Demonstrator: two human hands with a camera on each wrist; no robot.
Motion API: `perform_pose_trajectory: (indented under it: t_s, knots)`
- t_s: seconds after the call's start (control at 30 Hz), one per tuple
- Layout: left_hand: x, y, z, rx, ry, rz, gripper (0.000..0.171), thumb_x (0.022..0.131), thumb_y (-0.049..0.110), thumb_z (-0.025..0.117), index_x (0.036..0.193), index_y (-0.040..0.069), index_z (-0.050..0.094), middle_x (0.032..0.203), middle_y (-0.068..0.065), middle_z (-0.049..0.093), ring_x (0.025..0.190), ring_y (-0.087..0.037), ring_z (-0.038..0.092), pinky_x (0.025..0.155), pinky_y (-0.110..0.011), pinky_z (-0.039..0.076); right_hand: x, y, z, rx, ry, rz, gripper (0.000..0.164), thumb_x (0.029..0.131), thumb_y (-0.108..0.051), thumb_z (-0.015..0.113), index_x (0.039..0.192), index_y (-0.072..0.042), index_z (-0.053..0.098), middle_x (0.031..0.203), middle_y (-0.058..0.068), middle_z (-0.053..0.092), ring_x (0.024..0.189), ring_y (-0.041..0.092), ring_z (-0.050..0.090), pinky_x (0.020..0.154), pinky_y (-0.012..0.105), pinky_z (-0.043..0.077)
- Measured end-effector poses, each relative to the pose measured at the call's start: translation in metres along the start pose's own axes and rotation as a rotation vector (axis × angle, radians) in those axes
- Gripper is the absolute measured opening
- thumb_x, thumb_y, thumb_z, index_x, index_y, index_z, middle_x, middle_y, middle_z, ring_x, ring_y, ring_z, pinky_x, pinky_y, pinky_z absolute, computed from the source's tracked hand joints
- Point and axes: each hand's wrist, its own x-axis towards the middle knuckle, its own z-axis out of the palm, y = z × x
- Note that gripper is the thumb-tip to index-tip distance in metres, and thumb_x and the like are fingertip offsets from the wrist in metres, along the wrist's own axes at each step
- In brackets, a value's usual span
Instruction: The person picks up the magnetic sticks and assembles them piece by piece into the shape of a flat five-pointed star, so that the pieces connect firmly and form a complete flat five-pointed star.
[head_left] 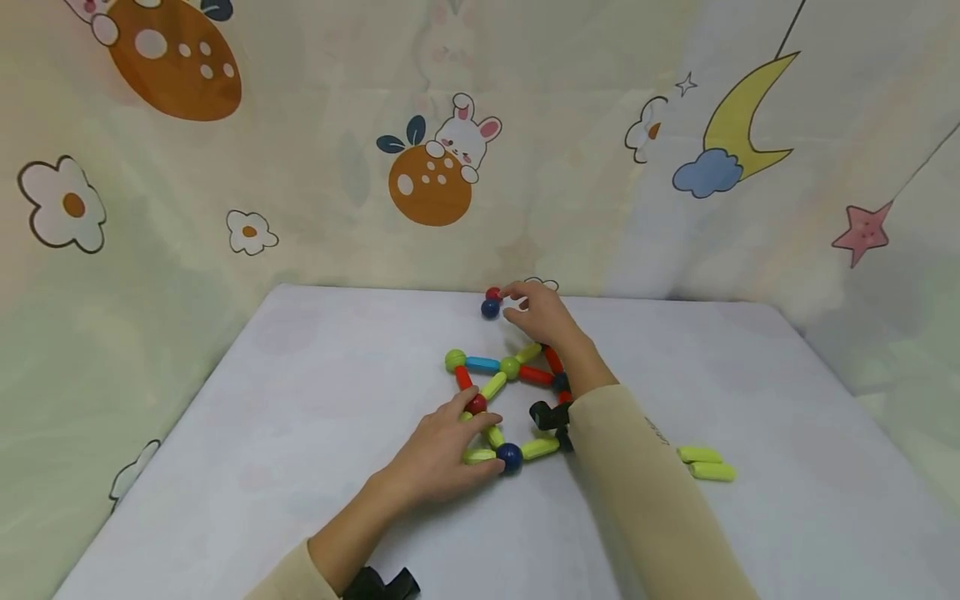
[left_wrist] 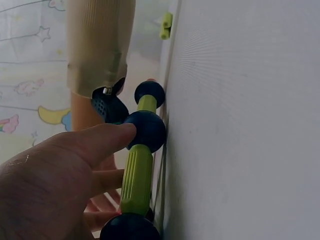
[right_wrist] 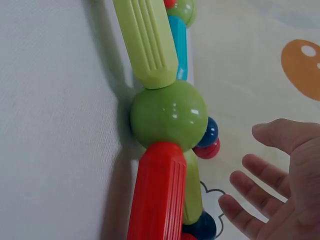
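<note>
A toy frame of coloured magnetic rods and balls lies on the white table, with a green ball (head_left: 510, 367), a blue rod (head_left: 482, 365) and a red rod (head_left: 536, 376) along its far side. My left hand (head_left: 435, 454) rests on its near left part, fingers spread by the red ball (head_left: 476, 404). Its thumb touches a dark blue ball (left_wrist: 147, 131), which has light green rods joined to it. At the table's back, my right hand (head_left: 543, 312) reaches beside a loose dark blue ball (head_left: 491, 309) and a red ball (head_left: 492, 293). The right wrist view shows its fingers apart, holding nothing.
Two light green rods (head_left: 705, 463) lie side by side on the table to the right. A printed cloth (head_left: 322, 150) with rabbits, flowers and a moon hangs behind the table's back edge. The right sleeve (head_left: 645, 483) passes over the frame's right side and hides part of it.
</note>
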Motion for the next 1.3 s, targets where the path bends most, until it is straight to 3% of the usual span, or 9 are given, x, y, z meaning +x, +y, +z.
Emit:
perform_pose_trajectory:
  t_s: [0.23,0.6,0.93,1.1,1.3]
  knots:
    - [0.000,-0.001,-0.003,0.000,-0.008,0.017,0.053,0.092,0.044,0.073,0.140,0.024,0.065,0.164,-0.013,0.037,0.144,-0.037,0.045,0.111,-0.063,0.043,0.013,-0.001,0.011,-0.057,-0.031,-0.001,0.041,0.098,-0.016,0.067,0.139,-0.015,0.065,0.143,0.015,0.058,0.123,0.035,0.059,0.102,0.048,0.054]
    - [0.000,0.000,-0.002,-0.015,-0.002,0.009,0.053,0.091,0.044,0.073,0.140,0.024,0.065,0.163,-0.011,0.039,0.143,-0.035,0.046,0.110,-0.061,0.045,0.024,-0.014,0.025,-0.177,-0.107,0.009,0.043,0.099,-0.016,0.064,0.142,-0.014,0.062,0.152,0.013,0.051,0.140,0.033,0.047,0.120,0.052,0.039]
    - [0.002,0.001,-0.002,-0.011,-0.011,0.004,0.054,0.091,0.045,0.073,0.140,0.025,0.065,0.163,-0.010,0.038,0.143,-0.035,0.047,0.110,-0.062,0.045,0.026,-0.016,0.029,-0.245,-0.126,0.063,0.039,0.099,-0.016,0.063,0.138,-0.012,0.063,0.148,0.016,0.052,0.132,0.033,0.053,0.118,0.051,0.041]
    - [0.003,0.001,-0.003,-0.007,-0.016,0.001,0.054,0.091,0.046,0.073,0.140,0.026,0.064,0.163,-0.009,0.038,0.140,-0.036,0.050,0.109,-0.061,0.046,0.024,-0.015,0.031,-0.223,-0.142,0.085,0.035,0.099,-0.011,0.062,0.134,-0.011,0.067,0.143,0.015,0.057,0.131,0.033,0.051,0.117,0.052,0.042]
    - [0.002,0.000,-0.002,-0.012,-0.010,0.004,0.055,0.091,0.044,0.073,0.140,0.024,0.064,0.162,-0.011,0.038,0.136,-0.037,0.053,0.107,-0.060,0.047,0.022,-0.016,0.029,-0.157,-0.090,0.078,0.033,0.100,-0.012,0.063,0.133,-0.012,0.066,0.141,0.013,0.059,0.130,0.031,0.052,0.116,0.048,0.043]
